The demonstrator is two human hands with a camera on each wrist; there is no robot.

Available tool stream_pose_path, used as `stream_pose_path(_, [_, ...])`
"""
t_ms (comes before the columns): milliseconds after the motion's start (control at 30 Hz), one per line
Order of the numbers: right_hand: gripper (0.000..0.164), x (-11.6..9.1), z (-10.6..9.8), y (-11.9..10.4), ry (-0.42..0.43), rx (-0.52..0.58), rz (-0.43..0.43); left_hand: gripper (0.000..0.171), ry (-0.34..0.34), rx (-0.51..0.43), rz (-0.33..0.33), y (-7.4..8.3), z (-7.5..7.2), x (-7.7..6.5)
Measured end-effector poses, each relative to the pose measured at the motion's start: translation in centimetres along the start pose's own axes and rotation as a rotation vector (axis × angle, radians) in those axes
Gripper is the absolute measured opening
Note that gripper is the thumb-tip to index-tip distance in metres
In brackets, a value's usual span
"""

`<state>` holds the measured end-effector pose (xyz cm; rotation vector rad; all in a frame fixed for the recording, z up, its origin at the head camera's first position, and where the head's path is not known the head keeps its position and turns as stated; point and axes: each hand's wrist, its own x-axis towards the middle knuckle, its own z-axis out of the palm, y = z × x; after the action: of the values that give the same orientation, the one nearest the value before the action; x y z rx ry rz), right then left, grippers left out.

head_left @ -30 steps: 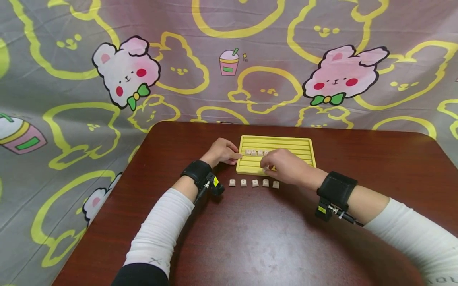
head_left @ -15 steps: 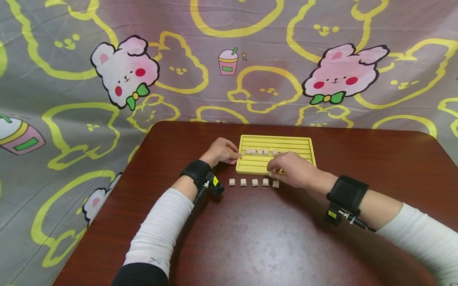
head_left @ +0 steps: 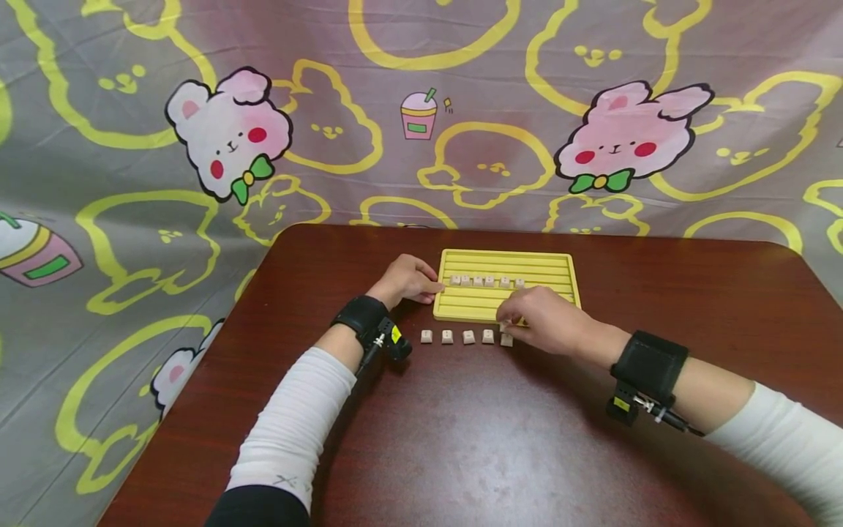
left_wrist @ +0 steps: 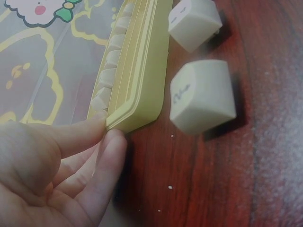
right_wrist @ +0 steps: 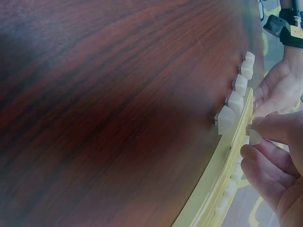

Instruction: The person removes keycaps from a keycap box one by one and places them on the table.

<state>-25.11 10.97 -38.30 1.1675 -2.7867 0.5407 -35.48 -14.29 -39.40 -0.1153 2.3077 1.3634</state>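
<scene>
**A small keycap (right_wrist: 255, 137) in my right hand (head_left: 541, 320), at the near edge of the yellow tray (head_left: 461, 301)**

I grip this keycap between the thumb and the fingers of my right hand. It is close to the middle of the tray's near edge; whether it touches the tray, I cannot tell. With my left hand (head_left: 411, 278) I pinch the tray at its left edge. Inside, six white keycaps (head_left: 489, 281) sit in one row along a groove, beginning close to the left edge. Before the near edge, five loose keycaps (head_left: 468, 337) stand in a line on the table (head_left: 494, 454); the rightmost is just beside my right hand. The tray itself lies toward the far edge of the table. Behind that edge hangs a grey cloth (head_left: 487, 73) with yellow outlines and rabbit heads.
</scene>
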Motion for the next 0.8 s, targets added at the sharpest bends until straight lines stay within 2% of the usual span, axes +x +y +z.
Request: stream_pose_path(800, [0.011, -2.1, -0.2, 0.5, 0.0, 0.013, 0.026, 0.026, -0.007, 0.032, 0.014, -0.1, -0.1, -0.1])
